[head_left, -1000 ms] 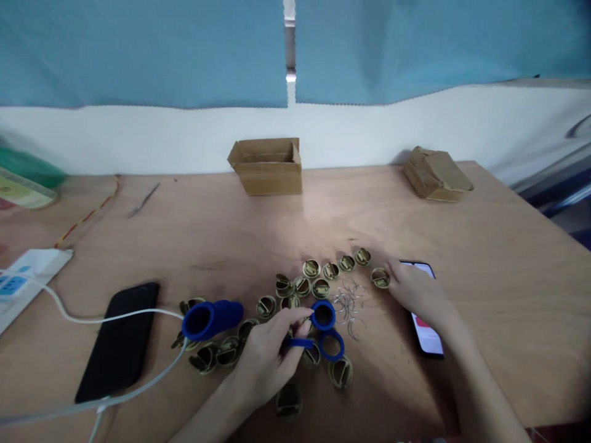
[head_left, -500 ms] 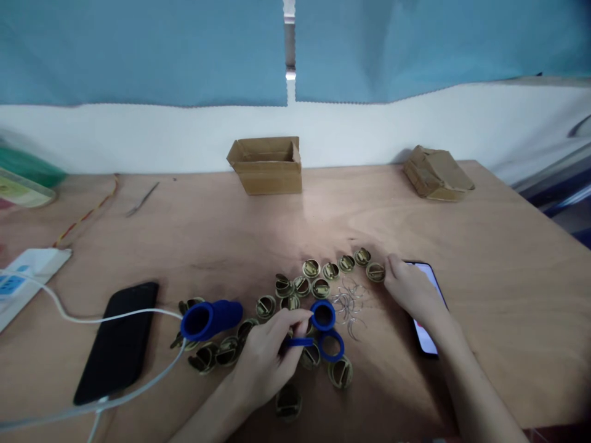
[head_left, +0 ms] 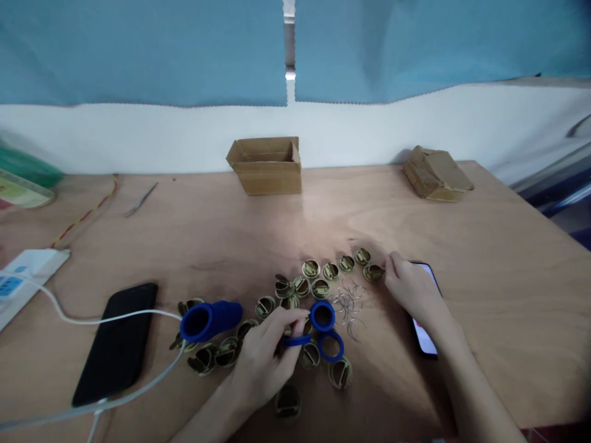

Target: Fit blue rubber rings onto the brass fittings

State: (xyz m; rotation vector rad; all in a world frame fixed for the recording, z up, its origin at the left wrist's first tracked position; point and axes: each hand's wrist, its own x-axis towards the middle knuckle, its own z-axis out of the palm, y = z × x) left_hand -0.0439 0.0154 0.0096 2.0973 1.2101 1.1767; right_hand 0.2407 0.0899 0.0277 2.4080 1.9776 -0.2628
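My left hand (head_left: 265,354) is closed around a blue tool with two ring ends (head_left: 323,329), low in the middle of the wooden table (head_left: 194,234). My right hand (head_left: 410,288) rests to the right, its fingertips pinched on a small brass round part (head_left: 372,272) at the end of a row of such parts. Several more brass parts (head_left: 314,271) lie scattered around both hands. A heap of thin wire hooks (head_left: 348,303) lies between the hands. A blue cylinder (head_left: 210,320) lies on its side left of my left hand.
A lit phone (head_left: 427,320) lies partly under my right wrist. A black phone (head_left: 117,341) with a white cable (head_left: 115,317) sits at the left, with a power strip (head_left: 23,277) beyond. An open cardboard box (head_left: 266,165) and a closed one (head_left: 436,173) stand at the back.
My right hand has slid a little left, pushing the brass part toward the row of others. My left hand has stayed closed on the blue tool.
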